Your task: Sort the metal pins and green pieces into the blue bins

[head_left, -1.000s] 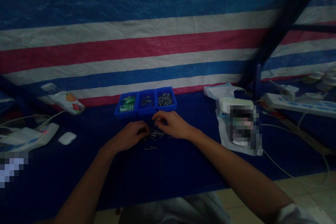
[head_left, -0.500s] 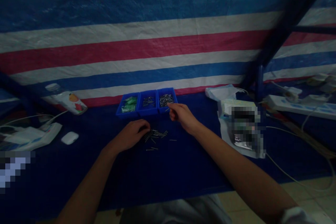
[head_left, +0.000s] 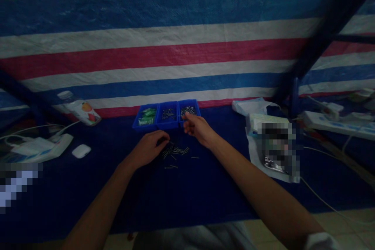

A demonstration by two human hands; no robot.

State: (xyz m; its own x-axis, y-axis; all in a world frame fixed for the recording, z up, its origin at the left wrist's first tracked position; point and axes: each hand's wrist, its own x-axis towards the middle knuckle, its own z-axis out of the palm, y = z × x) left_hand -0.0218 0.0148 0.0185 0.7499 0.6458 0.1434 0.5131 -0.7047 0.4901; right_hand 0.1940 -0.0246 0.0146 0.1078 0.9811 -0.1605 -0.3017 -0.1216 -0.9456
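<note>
Three blue bins stand side by side: the left bin [head_left: 144, 127] holds green packets, the middle bin [head_left: 167, 125] has some screws, and the right bin [head_left: 195, 104] is filled with small metal pieces. A loose pile of screws [head_left: 176, 150] lies on the blue table just in front. My left hand [head_left: 152, 144] rests at the pile's left side, thumb and fingers closed around something I cannot make out. My right hand [head_left: 197, 127] is at the front edge of the right bin with its fingers curled together; whatever they pinch is too small to tell.
At the left are a bottle [head_left: 83, 110], a white case [head_left: 81, 151] and a power strip [head_left: 49, 150]. White packaging [head_left: 253, 106] and a blurred-out item lie to the right, beside another power strip [head_left: 331, 123] and cables. A striped sheet [head_left: 175, 52] hangs behind.
My right hand has shifted slightly left, against the bins, and the thin piece seen at its fingertips no longer shows. My left hand stays by the pile. The whole view has shifted slightly.
</note>
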